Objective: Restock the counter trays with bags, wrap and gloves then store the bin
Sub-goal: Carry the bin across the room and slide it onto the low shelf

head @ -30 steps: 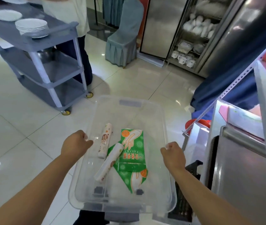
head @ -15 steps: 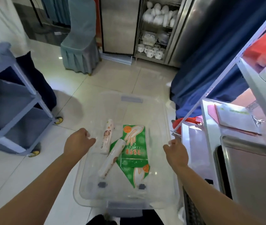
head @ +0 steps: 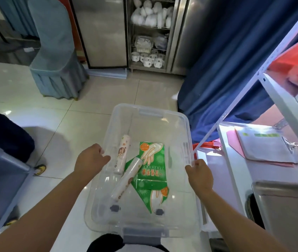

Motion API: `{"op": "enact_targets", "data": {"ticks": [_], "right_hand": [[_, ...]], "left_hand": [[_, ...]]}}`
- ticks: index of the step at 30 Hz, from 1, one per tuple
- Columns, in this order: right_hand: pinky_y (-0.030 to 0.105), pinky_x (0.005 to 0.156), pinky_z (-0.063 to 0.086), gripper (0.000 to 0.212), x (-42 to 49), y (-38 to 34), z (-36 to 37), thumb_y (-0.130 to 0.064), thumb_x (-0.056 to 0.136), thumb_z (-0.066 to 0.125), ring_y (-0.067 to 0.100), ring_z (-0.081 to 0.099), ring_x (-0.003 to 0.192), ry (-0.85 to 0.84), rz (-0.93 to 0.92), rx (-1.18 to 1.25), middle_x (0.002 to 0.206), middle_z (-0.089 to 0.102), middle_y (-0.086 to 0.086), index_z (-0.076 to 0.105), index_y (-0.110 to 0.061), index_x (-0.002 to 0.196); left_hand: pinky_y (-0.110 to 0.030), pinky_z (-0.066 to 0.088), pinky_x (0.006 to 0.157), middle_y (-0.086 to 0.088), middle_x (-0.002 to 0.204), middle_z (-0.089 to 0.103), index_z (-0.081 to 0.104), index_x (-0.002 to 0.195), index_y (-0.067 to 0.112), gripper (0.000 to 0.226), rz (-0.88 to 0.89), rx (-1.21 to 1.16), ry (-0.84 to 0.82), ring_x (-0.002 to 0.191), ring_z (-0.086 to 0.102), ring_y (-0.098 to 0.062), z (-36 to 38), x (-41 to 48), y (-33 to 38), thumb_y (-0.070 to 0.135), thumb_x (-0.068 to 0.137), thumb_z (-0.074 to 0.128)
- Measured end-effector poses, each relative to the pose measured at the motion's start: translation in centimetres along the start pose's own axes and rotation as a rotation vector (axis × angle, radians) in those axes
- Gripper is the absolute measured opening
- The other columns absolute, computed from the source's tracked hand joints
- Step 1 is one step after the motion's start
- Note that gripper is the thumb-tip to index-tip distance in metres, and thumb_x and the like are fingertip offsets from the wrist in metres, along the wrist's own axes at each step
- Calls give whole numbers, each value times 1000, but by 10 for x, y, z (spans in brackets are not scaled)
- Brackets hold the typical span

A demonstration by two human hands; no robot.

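I see only a corner of the grey cart [head: 0, 180] at the left edge of the frame; the rest is cut off. The metal tray [head: 288, 211] at the lower right runs out of the frame too. The red thing [head: 297, 59] on the shelf at the upper right is too blurry to tell. The words on the green glove packs [head: 151, 171] are too small for me to read.

bin [head: 150, 113]: two rolls [head: 120, 155] left, glove packet [head: 151, 171] right | counter [head: 235, 160] right of bin
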State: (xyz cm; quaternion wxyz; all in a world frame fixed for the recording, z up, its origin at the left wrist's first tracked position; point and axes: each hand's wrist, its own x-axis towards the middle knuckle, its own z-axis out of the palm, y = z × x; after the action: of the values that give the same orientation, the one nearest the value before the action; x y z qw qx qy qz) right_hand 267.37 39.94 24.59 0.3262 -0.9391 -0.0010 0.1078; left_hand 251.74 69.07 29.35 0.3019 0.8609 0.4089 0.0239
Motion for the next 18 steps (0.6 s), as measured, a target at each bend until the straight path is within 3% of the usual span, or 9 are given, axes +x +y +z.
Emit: {"op": "enact_targets", "data": {"ticks": [3,6,9,18], "right_hand": [[28,69,42,16,27,-7,-5,-24,84,59,17,56,76,27,34,-7,85,57,-1,54,-13,94],[22,55,34,12,50,-11,-11,-21,82,59,17,52,67,74,80,21,78,55,0,53,-12,88],[18,48,26,11,69,-9,-12,-21,80,59,6,43,56,129,163,27,68,49,-6,49,-15,83],[22,47,28,16,114,-15,18,-19,75,59,8,43,54,294,484,67,61,47,-5,44,-18,68]], "left_hand": [[-28,35,55,0,70,57,53,81,13,19,36,8,-24,68,56,-21,6,36,25,24,75,68],[-28,37,54,-4,72,59,53,79,13,21,79,45,-67,67,56,-22,15,73,50,26,74,68],[-27,37,52,-3,68,58,53,77,13,21,148,59,-114,63,55,-20,31,114,74,27,73,68],[-26,31,47,-2,66,57,51,72,13,24,365,155,-361,58,51,-16,79,247,134,29,72,68]]}}
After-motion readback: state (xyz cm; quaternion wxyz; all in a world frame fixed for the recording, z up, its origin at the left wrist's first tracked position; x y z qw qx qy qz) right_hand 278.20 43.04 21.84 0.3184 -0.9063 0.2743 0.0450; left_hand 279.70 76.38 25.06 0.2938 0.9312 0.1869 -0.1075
